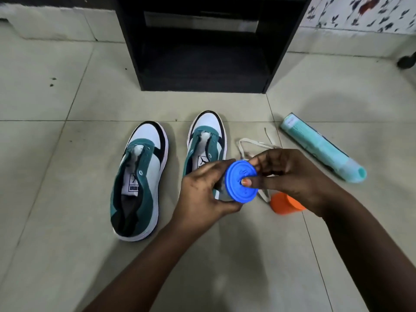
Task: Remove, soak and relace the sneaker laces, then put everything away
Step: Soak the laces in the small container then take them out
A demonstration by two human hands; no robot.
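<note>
I hold a small container (221,192) in my left hand (202,194), fingers curled round its pale, smooth side. My right hand (290,176) pinches its round blue lid (242,181), thumb pressed flat on the ridged plastic top and fingers wrapped over the far rim. Both sneakers stand unlaced on the pale glossy floor tiles (67,154): the left sneaker (139,179) at nine o'clock from the lid, the right sneaker (207,140) at eleven, partly behind my left hand. Each has a teal suede-looking upper, white toe and white rubber sole. The flat whitish laces (245,143) lie in a loose tangle at twelve to one o'clock, behind my right hand. An orange plastic cup (283,203) lies at four o'clock. A long mint-green tube (319,147) lies at two o'clock. A black cabinet (202,52) stands at twelve.
</note>
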